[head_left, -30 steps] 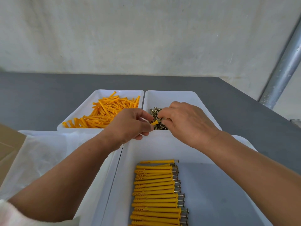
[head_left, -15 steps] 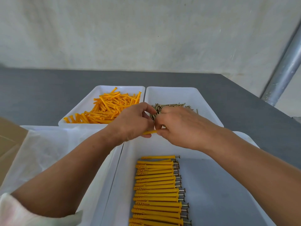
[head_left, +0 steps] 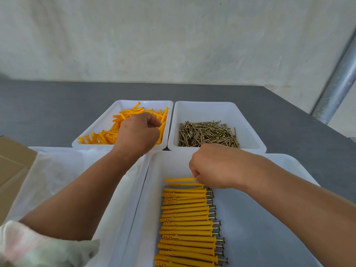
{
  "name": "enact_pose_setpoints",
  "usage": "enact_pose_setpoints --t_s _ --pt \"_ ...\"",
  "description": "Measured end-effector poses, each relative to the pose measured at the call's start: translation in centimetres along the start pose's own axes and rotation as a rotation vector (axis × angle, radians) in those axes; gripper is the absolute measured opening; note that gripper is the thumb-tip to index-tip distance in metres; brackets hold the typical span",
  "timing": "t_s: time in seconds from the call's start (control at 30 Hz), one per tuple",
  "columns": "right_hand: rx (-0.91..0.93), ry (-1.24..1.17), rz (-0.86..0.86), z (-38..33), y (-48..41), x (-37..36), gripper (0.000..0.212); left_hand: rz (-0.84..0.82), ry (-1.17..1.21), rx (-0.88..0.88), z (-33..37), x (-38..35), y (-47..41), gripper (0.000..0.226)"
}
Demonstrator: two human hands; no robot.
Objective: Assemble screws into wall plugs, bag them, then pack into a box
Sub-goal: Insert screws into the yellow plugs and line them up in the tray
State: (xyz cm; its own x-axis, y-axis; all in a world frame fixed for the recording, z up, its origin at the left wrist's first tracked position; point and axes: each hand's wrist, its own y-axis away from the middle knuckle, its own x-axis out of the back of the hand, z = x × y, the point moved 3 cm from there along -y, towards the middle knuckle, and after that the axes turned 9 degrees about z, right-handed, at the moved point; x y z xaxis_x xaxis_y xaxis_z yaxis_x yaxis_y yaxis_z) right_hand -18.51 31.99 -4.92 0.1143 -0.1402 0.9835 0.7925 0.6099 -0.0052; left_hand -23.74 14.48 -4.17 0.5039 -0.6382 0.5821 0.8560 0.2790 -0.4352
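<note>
My left hand [head_left: 137,134] is over the far left tray [head_left: 100,126] of loose orange wall plugs [head_left: 100,136]. Its curled thumb and fingers pinch a plug at the right side of the pile. My right hand [head_left: 210,166] is low in the near tray [head_left: 154,170] and pinches the head end of an assembled plug with screw [head_left: 179,179]. That plug lies level, just beyond the row of several assembled plugs [head_left: 186,224]. Brass screws [head_left: 208,134] fill the far right tray [head_left: 248,130].
A near left tray lined with clear plastic bags [head_left: 57,174] sits under my left forearm. A cardboard box [head_left: 13,162] shows at the left edge. The grey table [head_left: 48,105] runs back to a wall, and a metal pole [head_left: 339,81] stands at the right.
The hands have parted. My left hand moved back over the plug tray. My right hand came down to the near tray with the assembled plug and set it at the far end of the row.
</note>
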Motion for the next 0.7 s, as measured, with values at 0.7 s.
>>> enact_pose_setpoints --t_s 0.7 --pt "0.005 -0.04 0.01 0.3 -0.3 -0.8 0.021 -0.116 -0.403 -0.056 -1.4 -0.6 0.3 0.021"
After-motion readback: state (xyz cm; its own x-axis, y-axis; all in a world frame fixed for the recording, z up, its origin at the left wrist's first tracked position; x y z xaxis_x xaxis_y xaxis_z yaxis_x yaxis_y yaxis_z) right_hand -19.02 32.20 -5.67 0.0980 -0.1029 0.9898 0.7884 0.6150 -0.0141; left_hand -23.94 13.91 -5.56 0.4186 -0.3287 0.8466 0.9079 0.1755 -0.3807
